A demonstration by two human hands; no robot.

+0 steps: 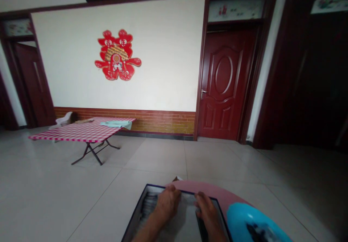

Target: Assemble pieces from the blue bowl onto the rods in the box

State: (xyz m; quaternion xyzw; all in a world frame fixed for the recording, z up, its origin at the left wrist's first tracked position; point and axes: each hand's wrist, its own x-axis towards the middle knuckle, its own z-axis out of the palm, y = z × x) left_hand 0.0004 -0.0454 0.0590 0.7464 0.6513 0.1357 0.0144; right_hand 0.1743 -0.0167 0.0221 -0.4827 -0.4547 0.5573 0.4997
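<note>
A shallow open box with a dark rim and pale inside lies at the bottom of the head view. My left hand is over its far part, fingers curled together near the far wall. What those fingers hold, if anything, is hidden. Farther right, my right hand has bent fingers close to the far right corner. A slim black item runs along the inner side of this hand; its kind is unclear. Several thin dark items lie in a row along the box's left side, blurred.
The box rests on a pink round tabletop. A bright blue basin with dark contents stands at the right. Beyond the tiled floor are a low table with a checked cloth, a folded pale cloth and a red door.
</note>
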